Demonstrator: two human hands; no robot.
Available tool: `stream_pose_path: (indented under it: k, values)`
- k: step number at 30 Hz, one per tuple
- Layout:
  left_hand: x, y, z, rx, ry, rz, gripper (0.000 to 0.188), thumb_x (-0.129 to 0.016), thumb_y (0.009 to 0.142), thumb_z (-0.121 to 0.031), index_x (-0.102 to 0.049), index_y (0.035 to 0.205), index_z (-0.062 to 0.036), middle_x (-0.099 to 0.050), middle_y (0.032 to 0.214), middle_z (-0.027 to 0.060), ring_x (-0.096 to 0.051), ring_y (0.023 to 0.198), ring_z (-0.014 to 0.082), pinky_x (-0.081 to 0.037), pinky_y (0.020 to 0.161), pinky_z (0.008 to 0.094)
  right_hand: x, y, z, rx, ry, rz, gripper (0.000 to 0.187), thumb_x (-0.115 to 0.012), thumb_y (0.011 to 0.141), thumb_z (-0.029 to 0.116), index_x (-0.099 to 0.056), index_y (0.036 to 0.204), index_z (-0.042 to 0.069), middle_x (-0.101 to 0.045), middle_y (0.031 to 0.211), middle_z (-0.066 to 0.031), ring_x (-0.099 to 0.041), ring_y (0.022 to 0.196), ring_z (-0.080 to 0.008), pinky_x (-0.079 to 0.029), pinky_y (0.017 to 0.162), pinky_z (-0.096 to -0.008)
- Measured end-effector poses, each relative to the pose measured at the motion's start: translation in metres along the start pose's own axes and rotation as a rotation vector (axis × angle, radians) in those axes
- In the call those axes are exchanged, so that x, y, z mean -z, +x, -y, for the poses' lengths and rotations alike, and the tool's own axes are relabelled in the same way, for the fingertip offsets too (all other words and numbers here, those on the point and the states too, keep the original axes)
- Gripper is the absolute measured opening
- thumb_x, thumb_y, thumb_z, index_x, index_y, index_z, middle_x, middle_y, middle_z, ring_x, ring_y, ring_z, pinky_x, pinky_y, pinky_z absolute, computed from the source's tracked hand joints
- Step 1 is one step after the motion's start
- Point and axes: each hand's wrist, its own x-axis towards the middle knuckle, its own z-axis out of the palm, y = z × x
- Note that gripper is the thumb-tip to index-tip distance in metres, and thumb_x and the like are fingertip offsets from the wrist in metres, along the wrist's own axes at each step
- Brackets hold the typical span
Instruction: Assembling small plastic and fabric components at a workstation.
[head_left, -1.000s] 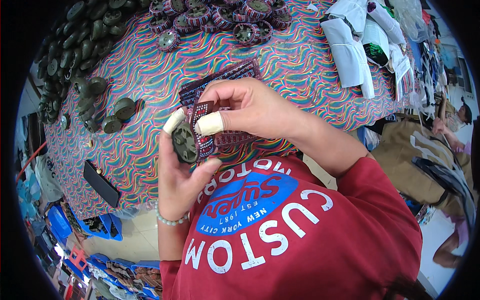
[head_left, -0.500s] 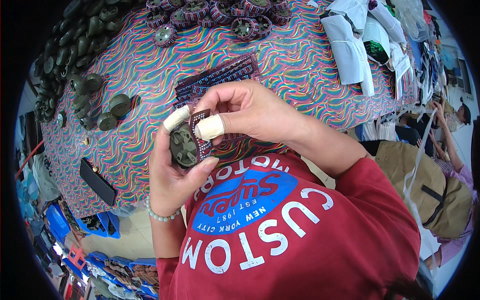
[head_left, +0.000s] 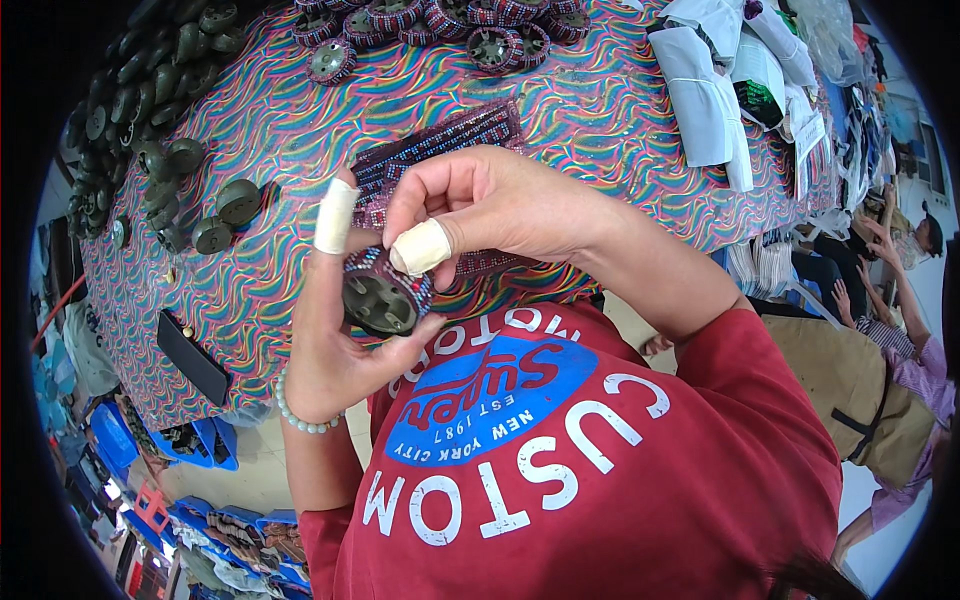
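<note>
My left hand [head_left: 325,345] supports a round dark-green plastic disc [head_left: 380,303] with a recessed face, thumb at its lower edge. The index finger, wrapped in cream tape, points up off the rim; the other fingers are largely hidden behind the disc. Around the rim lies a rhinestone strip [head_left: 421,286] in red, blue and silver. My right hand [head_left: 490,210] is closed at the disc's upper right, its taped thumb pressing on the strip against bent fingers. Just beyond the hands lies a sheet of rhinestone strips [head_left: 440,145], partly covered by my right hand.
A heap of bare green discs [head_left: 150,90] fills the far left, with a few loose ones [head_left: 238,202] nearer. Rhinestone-rimmed discs [head_left: 495,48] pile up at the back. A black phone-like slab [head_left: 192,358] lies left; white-wrapped bundles [head_left: 695,95] sit right. Another person [head_left: 905,370] is beyond.
My left index finger has lifted off the rim and straightened upward. The disc has tilted and turned slightly, and the strip's raised end now lies lower near the rim under my right thumb.
</note>
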Motion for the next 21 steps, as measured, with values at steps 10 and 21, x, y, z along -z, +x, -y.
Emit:
stream_pose_path:
  k: [10,21]
  values:
    - [0.003,0.003,-0.007,-0.064,0.198,0.141,0.103,-0.078,0.065,-0.01,-0.015,0.145,0.0027,-0.057,0.11,0.0165,-0.059,0.1,0.0281,-0.045,0.087,0.0348,0.001,-0.007,-0.007,0.171,-0.116,0.043,0.02,-0.067,0.085,0.018,-0.063,0.095,0.002,-0.063,0.084,0.0002,-0.057,0.069,-0.0053,-0.048,0.063,-0.0192]
    - [0.006,0.003,-0.02,-0.016,0.313,-0.076,0.097,-0.075,0.071,-0.018,-0.015,0.142,0.0076,-0.047,0.124,0.0294,-0.05,0.114,0.0396,-0.039,0.097,0.0414,-0.02,-0.017,0.022,0.602,-1.236,-0.023,0.049,-0.05,0.077,-0.003,-0.052,0.125,0.004,-0.054,0.117,-0.0189,-0.053,0.108,-0.0345,-0.043,0.094,-0.0424]
